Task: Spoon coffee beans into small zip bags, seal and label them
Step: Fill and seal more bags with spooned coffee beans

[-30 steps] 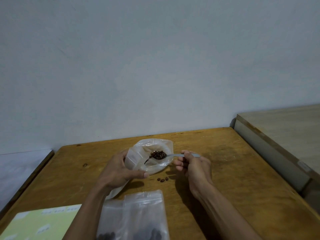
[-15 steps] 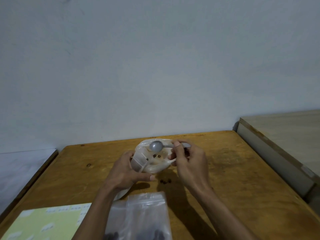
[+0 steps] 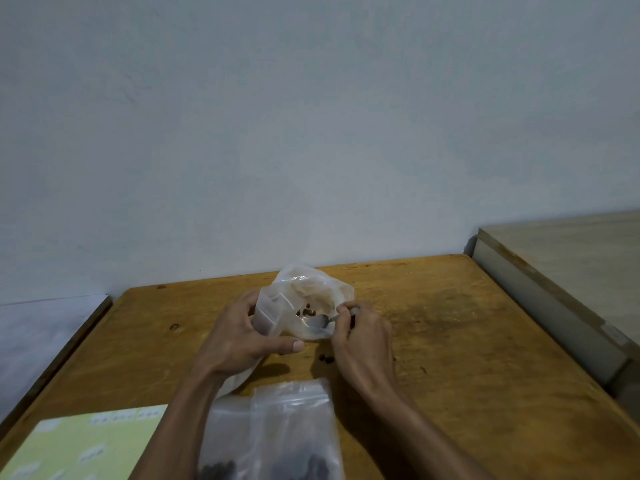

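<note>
Clear plastic, crumpled, forms the supply bag (image 3: 313,299) of coffee beans (image 3: 307,311), which sits on the wooden table (image 3: 450,341) at about 12 o'clock from both hands, mouth gaping toward the person. The left hand (image 3: 239,337) is wrapped around its 9 o'clock side, thumb across the front, holding it open. The right hand (image 3: 360,344) pinches the handle of a metal spoon (image 3: 320,321) at the bag's 3 o'clock edge; the spoon's long axis runs roughly 3 to 9, bowl inside the mouth (apparently empty, beans just beyond it). Two small zip bags (image 3: 277,431) lie at 6 o'clock, nearer the left forearm, so the loaded spoon would likely travel toward the person. Stray beans (image 3: 326,358) dot the table between.
</note>
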Tool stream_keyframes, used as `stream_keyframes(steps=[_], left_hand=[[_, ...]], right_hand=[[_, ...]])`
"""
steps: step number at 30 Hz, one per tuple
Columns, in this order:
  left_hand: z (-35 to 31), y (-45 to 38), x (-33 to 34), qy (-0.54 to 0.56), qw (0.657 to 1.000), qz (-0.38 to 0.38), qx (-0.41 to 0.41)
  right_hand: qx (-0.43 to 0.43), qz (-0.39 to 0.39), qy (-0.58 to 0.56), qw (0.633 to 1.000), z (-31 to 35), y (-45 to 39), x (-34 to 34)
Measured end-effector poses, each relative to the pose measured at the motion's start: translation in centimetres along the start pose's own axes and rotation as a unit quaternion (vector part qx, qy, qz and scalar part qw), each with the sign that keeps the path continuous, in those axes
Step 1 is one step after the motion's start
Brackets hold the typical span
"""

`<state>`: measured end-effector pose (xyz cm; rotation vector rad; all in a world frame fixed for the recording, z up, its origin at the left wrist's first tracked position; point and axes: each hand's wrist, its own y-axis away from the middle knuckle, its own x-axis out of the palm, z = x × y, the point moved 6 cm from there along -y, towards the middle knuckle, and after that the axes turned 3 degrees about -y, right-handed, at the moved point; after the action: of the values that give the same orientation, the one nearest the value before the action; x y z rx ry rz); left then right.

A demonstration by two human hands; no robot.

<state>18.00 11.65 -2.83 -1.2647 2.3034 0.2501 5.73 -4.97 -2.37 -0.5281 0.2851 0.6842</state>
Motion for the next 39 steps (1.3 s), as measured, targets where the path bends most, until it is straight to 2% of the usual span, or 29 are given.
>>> stream_keyframes(steps=[4,8,10,12,15,19,24,30,33,39], left_hand=[[-0.5,-0.2,0.3,-0.004,1.0,0.021,0.011],[-0.8,-0.2,0.3,-0.011,0.999,0.032,0.006],[-0.9,-0.2,0.4,-0.011,0.999,0.033,0.01],[-1.2,-0.2,0.6,-0.007,0.999,0.033,0.015],[-1.7,-0.6,0.8,0.002,0.999,0.031,0.02],[-2.6,-1.2,0.5,0.016,0.999,0.031,0.037],[-3.5,-1.2,0.9,0.02,0.997,0.051,0.045],[-2.3,-1.6,0.5,0.033,0.999,0.039,0.006],[-1.9,-1.3,0.7,0.031,0.998,0.059,0.005],[-2.6,-1.4,0.1,0.046,0.998,0.041,0.021]], right_hand=[[-0.018,-0.021,-0.027,0.999,0.1,0.3,-0.2],[-0.095,-0.083,-0.022,0.992,0.2,0.7,-1.3],[-0.096,-0.062,-0.007,0.993,-0.4,0.9,-0.6],[-0.062,-0.032,-0.013,0.998,-1.3,1.4,0.4],[0.026,-0.048,-0.066,0.996,-2.7,1.8,1.1],[0.137,-0.054,-0.146,0.978,-3.9,1.9,1.0],[0.233,-0.059,-0.227,0.944,-5.1,2.4,1.4],[0.232,-0.055,-0.251,0.938,-4.9,2.3,1.7],[0.248,-0.053,-0.261,0.931,-5.1,2.2,2.0],[0.236,-0.053,-0.266,0.933,-4.4,2.3,1.9]])
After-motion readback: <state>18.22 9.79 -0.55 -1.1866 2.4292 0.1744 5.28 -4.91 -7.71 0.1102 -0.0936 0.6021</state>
